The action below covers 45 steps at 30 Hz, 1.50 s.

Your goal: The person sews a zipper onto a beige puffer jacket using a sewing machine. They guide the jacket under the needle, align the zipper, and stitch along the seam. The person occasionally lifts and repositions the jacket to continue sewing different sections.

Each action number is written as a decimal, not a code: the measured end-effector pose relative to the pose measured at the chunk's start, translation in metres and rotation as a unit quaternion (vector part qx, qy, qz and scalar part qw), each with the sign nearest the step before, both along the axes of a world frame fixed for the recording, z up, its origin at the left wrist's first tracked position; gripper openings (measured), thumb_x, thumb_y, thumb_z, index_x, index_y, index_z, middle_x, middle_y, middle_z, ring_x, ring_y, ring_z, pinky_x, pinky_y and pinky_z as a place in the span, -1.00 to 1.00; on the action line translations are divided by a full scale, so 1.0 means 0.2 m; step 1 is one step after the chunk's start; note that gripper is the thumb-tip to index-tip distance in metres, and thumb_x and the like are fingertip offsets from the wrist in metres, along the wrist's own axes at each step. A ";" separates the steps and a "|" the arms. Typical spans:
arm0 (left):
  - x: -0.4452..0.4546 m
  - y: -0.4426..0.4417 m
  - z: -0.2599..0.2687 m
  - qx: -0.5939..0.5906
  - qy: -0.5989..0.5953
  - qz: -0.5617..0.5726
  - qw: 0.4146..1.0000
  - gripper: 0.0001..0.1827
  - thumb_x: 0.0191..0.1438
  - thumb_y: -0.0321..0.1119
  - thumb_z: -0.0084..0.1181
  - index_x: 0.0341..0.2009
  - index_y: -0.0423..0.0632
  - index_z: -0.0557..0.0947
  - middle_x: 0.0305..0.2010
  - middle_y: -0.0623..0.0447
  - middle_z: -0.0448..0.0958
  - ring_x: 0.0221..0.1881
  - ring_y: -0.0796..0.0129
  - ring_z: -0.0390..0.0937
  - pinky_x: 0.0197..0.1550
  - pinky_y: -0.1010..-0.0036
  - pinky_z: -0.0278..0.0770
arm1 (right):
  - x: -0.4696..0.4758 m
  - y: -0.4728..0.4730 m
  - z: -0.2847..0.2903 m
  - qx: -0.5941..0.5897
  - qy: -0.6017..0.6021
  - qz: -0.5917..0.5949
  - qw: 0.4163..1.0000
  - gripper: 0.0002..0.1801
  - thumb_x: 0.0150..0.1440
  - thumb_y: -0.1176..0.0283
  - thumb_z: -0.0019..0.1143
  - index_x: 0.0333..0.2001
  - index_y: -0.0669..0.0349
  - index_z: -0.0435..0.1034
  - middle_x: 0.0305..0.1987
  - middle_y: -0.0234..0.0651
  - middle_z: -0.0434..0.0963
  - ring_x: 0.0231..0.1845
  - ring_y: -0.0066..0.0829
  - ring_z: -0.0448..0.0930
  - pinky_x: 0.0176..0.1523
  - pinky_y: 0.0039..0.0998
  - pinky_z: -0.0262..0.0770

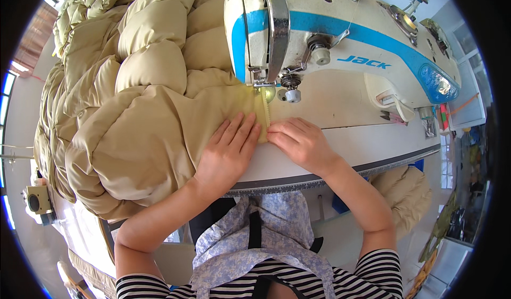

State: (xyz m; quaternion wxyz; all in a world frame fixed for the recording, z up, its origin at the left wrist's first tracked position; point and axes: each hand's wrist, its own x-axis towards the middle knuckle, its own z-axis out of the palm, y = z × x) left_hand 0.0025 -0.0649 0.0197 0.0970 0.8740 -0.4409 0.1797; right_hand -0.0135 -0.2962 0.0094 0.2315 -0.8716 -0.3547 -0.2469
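Note:
A beige quilted padded garment [139, 143] lies over the left of the sewing table and reaches under the presser-foot area of a white and blue Jack sewing machine [359, 39]. My left hand [227, 151] rests flat on its fabric, fingers spread, just left of the edge. Along that edge runs a pale zipper tape [266, 107] with visible teeth, leading up to the needle area, which is lit yellow. The fingertips of my right hand [299, 141] are closed on the lower part of the tape and edge. The needle itself is hard to make out.
A ruler strip [279, 187] follows the table's front edge. Small thread snips [394, 117] lie on the machine bed at the right. More beige padded fabric [407, 199] hangs below the table on the right. A boxy beige device [38, 200] stands at the far left.

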 end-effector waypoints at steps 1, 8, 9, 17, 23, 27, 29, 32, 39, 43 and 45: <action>-0.01 0.01 -0.01 -0.004 0.001 -0.003 1.000 -0.48 0.05 -0.41 0.15 0.16 -0.23 0.62 0.30 -0.19 0.54 0.28 -0.03 0.55 0.32 0.13 0.54 | -0.01 0.00 -0.01 0.008 0.014 -0.004 1.000 -0.86 0.02 0.53 0.31 -0.30 0.24 0.51 -0.23 -0.37 0.55 -0.14 -0.34 0.63 -0.12 -0.33 0.64; -0.01 0.04 0.00 0.008 0.007 -0.012 1.000 -0.45 0.05 -0.41 0.13 0.19 -0.24 0.59 0.31 -0.17 0.54 0.31 -0.06 0.52 0.32 0.09 0.51 | -0.01 0.00 0.00 -0.010 0.001 0.011 1.000 -0.84 0.00 0.53 0.29 -0.29 0.26 0.51 -0.19 -0.35 0.55 -0.10 -0.32 0.63 -0.11 -0.34 0.64; -0.01 0.04 0.01 0.017 0.001 -0.012 1.000 -0.45 0.06 -0.41 0.12 0.19 -0.25 0.59 0.31 -0.19 0.54 0.32 -0.06 0.50 0.33 0.08 0.50 | -0.01 0.00 0.01 -0.021 -0.005 0.017 1.000 -0.84 0.00 0.52 0.28 -0.29 0.26 0.52 -0.17 -0.34 0.55 -0.08 -0.32 0.63 -0.09 -0.34 0.64; -0.04 0.02 0.13 0.050 0.086 -0.015 0.995 -0.48 0.04 -0.41 0.12 0.13 -0.31 0.60 0.28 -0.24 0.52 0.30 -0.05 0.50 0.38 0.08 0.43 | -0.09 0.00 0.05 -0.075 0.019 -0.002 0.997 -0.67 0.02 0.50 0.24 -0.08 0.28 0.59 -0.08 -0.31 0.57 0.05 -0.31 0.61 0.05 -0.32 0.64; 0.17 -0.02 0.02 -0.045 0.049 -0.019 0.998 -0.49 -0.03 -0.45 0.20 0.09 -0.26 0.62 0.24 -0.15 0.55 0.30 -0.03 0.50 0.38 0.15 0.45 | -0.10 0.01 0.04 -0.048 0.053 0.008 0.997 -0.67 0.07 0.51 0.26 -0.05 0.32 0.61 0.00 -0.28 0.62 0.10 -0.29 0.62 0.08 -0.30 0.65; 0.21 0.04 -0.03 -0.061 0.083 -0.032 0.994 -0.41 -0.08 -0.56 0.20 0.15 -0.20 0.61 0.28 -0.09 0.54 0.31 -0.02 0.49 0.36 0.14 0.48 | -0.10 0.02 0.03 -0.039 0.047 0.004 0.998 -0.70 0.09 0.52 0.28 -0.07 0.33 0.62 0.01 -0.26 0.65 0.12 -0.28 0.64 0.09 -0.31 0.65; 0.20 0.04 -0.03 -0.067 0.093 -0.029 0.993 -0.37 -0.11 -0.60 0.20 0.18 -0.19 0.60 0.31 -0.08 0.53 0.32 -0.02 0.49 0.35 0.13 0.49 | -0.10 0.01 0.03 -0.039 0.044 0.005 0.998 -0.70 0.08 0.52 0.28 -0.07 0.34 0.62 0.01 -0.26 0.66 0.12 -0.28 0.64 0.09 -0.31 0.65; 0.20 0.03 -0.03 -0.064 0.094 -0.029 0.993 -0.36 -0.11 -0.61 0.19 0.18 -0.19 0.60 0.31 -0.08 0.54 0.32 -0.02 0.50 0.34 0.14 0.50 | -0.10 0.01 0.03 -0.036 0.036 0.004 0.999 -0.70 0.05 0.54 0.31 -0.08 0.32 0.63 0.00 -0.27 0.66 0.09 -0.29 0.66 0.06 -0.33 0.66; 0.23 0.04 -0.02 -0.067 0.096 -0.047 0.992 -0.42 -0.07 -0.55 0.23 0.15 -0.18 0.62 0.29 -0.07 0.55 0.30 0.01 0.51 0.33 0.21 0.51 | -0.08 0.03 0.05 -0.039 0.031 -0.005 0.999 -0.70 0.02 0.56 0.35 -0.11 0.28 0.65 -0.04 -0.31 0.67 0.02 -0.34 0.68 0.01 -0.38 0.65; 0.31 0.08 -0.06 -0.085 0.101 -0.070 0.989 -0.42 -0.06 -0.52 0.25 0.15 -0.20 0.61 0.28 -0.08 0.55 0.30 0.01 0.51 0.34 0.24 0.50 | -0.06 0.05 0.04 -0.059 0.041 -0.002 0.997 -0.67 0.08 0.51 0.25 -0.05 0.32 0.60 0.02 -0.29 0.63 0.11 -0.32 0.62 0.10 -0.33 0.62; 0.34 0.08 -0.06 -0.107 0.107 -0.079 0.985 -0.45 -0.01 -0.58 0.22 0.16 -0.20 0.62 0.26 -0.10 0.56 0.29 -0.03 0.53 0.29 0.19 0.55 | -0.05 0.06 0.03 -0.055 0.034 -0.009 0.998 -0.67 0.07 0.51 0.25 -0.05 0.32 0.59 0.01 -0.29 0.63 0.11 -0.33 0.62 0.09 -0.34 0.62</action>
